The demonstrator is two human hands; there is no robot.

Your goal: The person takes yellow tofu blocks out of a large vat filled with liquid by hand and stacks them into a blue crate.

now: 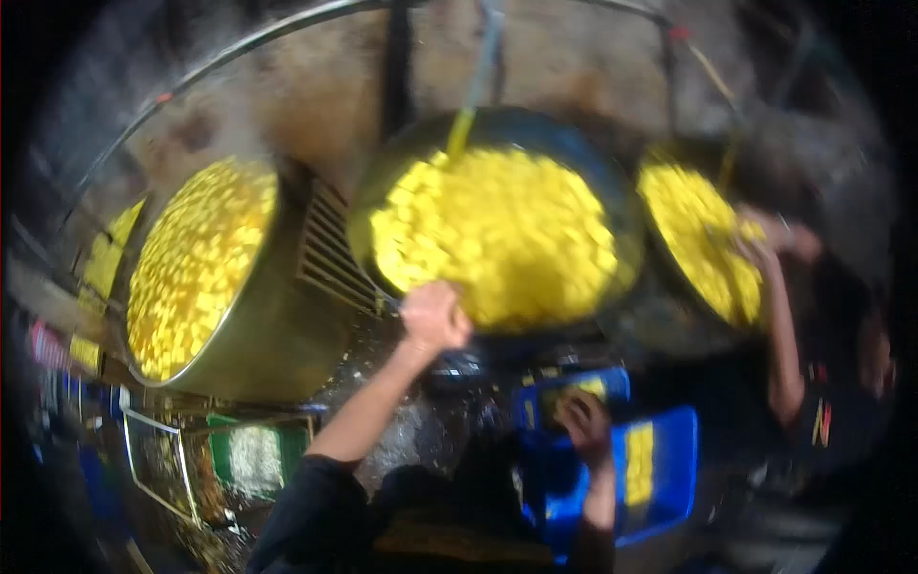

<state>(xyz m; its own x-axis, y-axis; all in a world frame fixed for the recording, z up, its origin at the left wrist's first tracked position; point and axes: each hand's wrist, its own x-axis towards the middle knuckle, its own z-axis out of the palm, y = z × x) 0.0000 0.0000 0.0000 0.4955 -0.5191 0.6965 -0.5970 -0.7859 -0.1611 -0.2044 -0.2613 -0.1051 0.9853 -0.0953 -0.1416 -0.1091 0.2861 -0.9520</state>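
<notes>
Left grip [437,318], a closed fist at the near-left edge of the central pan [623,234] of yellow pieces [497,215]; right grip [579,413], half curled, over a blue crate [621,383]; anything held, indiscernible.

Blur softens the left hand [435,318], hiding whether it grips the big pan [583,143]. The right hand [583,423] is too dim to show whether it touches the blue crate [620,385]. Beyond the left, yellow chunks [497,230] smear together.
</notes>
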